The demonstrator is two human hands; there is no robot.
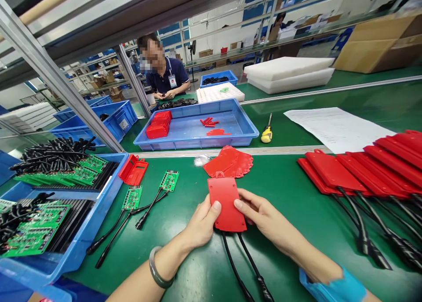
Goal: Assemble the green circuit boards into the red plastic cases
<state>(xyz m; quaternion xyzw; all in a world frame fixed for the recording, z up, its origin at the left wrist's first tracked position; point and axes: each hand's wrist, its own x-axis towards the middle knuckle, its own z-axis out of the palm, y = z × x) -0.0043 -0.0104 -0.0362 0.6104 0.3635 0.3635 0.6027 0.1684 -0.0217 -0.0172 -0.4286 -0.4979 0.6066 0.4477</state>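
Observation:
A red plastic case [227,205] with two black cables [242,260] coming out of its lower end is held between both hands above the green bench. My left hand [202,220] grips its left edge, thumb on the front face. Around the right edge closes my right hand [253,207], its thumb also on the face and some fingers hidden behind. Just beyond the case lies a fan of flat red covers [231,161]. Two green circuit boards [132,198] with black leads lie to the left, near an open red case shell [133,170].
Blue bins of boards [82,240] stand at the left. Finished-looking red cases with cables [349,172] are stacked at the right. Behind are a blue tray [194,140], a yellow screwdriver [267,135] and a paper sheet [339,126]. A co-worker [168,75] sits across the bench.

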